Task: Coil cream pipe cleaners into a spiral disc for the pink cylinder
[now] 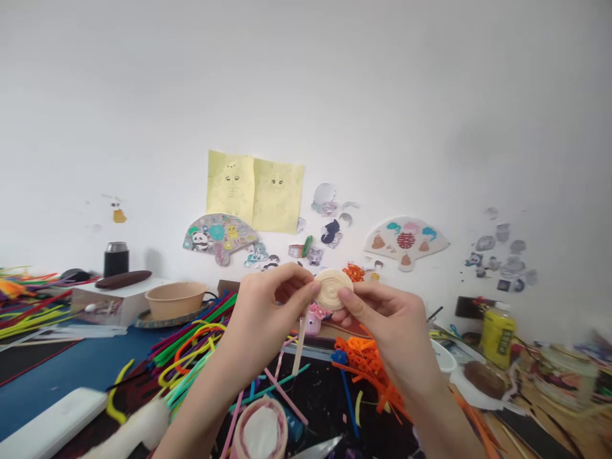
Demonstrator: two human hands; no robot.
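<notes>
A: Left hand [268, 306], head view: closed, thumb and fingertips pinching the left edge of the cream coil [333, 288].

B: And the right hand [387, 319]?

A: Clamped on the coil's right edge, thumb across its face.

B: Whereabouts?

A: Held up between both hands, above the orange pipe cleaners [368, 363], loose tail [300, 344] hanging down. Tan bowl [175, 298] well off to the left.

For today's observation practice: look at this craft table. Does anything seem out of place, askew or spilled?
Nothing looks spilled or broken. The cream coil, pinched by the left hand and right hand, has a loose tail hanging below it. Pipe cleaners lie strewn across the table.
</notes>
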